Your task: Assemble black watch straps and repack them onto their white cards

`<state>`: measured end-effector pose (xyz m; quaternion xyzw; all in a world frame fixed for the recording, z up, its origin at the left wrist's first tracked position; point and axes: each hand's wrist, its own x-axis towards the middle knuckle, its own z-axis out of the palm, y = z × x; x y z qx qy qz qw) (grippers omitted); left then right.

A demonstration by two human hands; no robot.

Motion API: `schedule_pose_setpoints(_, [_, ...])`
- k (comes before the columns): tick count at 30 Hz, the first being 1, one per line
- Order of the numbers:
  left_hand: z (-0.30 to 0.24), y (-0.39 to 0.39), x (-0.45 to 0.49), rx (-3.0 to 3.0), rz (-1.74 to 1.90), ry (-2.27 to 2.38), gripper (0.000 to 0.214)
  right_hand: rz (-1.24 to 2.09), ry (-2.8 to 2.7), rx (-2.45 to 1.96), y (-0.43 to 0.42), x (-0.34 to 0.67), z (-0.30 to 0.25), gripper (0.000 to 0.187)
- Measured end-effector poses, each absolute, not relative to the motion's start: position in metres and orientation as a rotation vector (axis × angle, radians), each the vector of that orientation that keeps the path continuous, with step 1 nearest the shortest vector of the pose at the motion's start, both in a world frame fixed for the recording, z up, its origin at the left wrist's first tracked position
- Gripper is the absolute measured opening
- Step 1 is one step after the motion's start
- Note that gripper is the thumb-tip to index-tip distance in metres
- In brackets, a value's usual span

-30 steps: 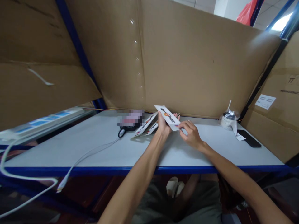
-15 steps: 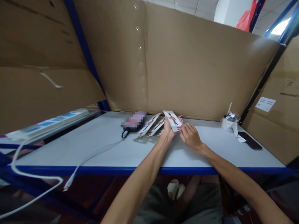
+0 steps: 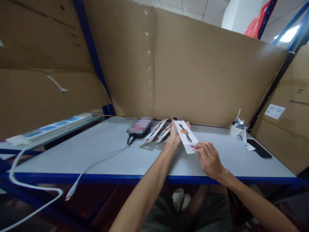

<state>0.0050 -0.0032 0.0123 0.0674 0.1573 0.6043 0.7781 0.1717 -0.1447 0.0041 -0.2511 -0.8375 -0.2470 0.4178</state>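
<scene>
Grey bench (image 3: 116, 164) at front, right hand (image 3: 209, 161) pinching near end of white printed card (image 3: 185, 133) above it, left hand (image 3: 175, 135) under card's far part, fingers' closure hidden, can't tell, tilted cards (image 3: 155, 132) to left, cardboard panel (image 3: 193, 74) behind.

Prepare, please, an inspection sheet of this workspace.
Surface: pale table, blue front edge.
Job's things: printed card, held; leaning cards at its left.
Clutter: dark device, top blurred; wrapped cup, paper slip, flat black item.
Hands: right hand pinches card's near end; left hand at far end, grip partly hidden.
Cables: thin cable, connector past front edge; white cable near power strip.
Surroundings: cardboard panels, blue frame, red bag.
</scene>
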Motion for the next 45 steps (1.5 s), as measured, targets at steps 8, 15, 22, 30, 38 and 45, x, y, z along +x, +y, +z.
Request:
schedule_pose_setpoints(8, [0.012,-0.015,0.025,0.226,1.237,0.326,0.073,-0.58,-2.167,-0.651,-0.203,0.2,0.002,0.023])
schedule_pose_setpoints(15, [0.01,-0.011,0.019,0.134,1.289,0.384,0.059,-0.475,-2.195,-0.645,-0.259,0.231,0.003,0.025])
schedule_pose_setpoints(22, [0.013,-0.004,0.013,0.129,1.319,0.428,0.053,-0.445,-1.804,-0.977,-0.318,0.295,0.024,0.008])
schedule_pose_setpoints(30, [0.014,-0.01,0.023,0.207,1.192,0.471,0.042,-0.808,-1.692,-1.141,-0.247,0.331,0.007,0.009])
schedule_pose_setpoints(38, [0.008,-0.012,0.025,0.291,1.108,0.509,0.046,-0.238,-2.348,-1.586,-0.156,0.308,0.002,0.007])
schedule_pose_setpoints(45, [0.008,-0.012,0.03,0.333,1.137,0.596,0.045,0.582,-1.847,-1.146,-0.053,0.203,0.037,0.013])
